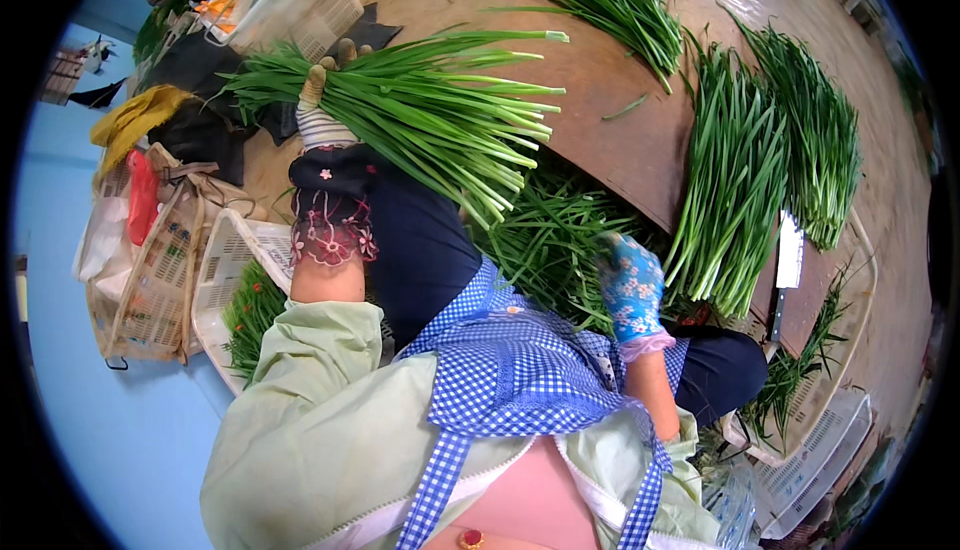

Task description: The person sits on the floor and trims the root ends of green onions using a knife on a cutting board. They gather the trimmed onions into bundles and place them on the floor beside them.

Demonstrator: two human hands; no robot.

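Note:
My left hand [322, 100], in a striped work glove with a dark lace-trimmed sleeve cover, grips a thick bunch of green chives [430, 110] and holds it out across my lap, tips pointing right. My right hand [630, 285], in a blue flowered glove, reaches down into a loose pile of chives [550, 240] between my knees; whether it holds any stalks is hidden. I wear a blue checked apron [500, 370] over a pale green jacket.
A round wooden table [610, 140] carries three laid-out chive bundles [735, 180]. A cleaver [787, 260] lies at its near edge. White plastic baskets [225, 280] with greens stand at my left and right, and bags and a crate [300, 0] at the upper left.

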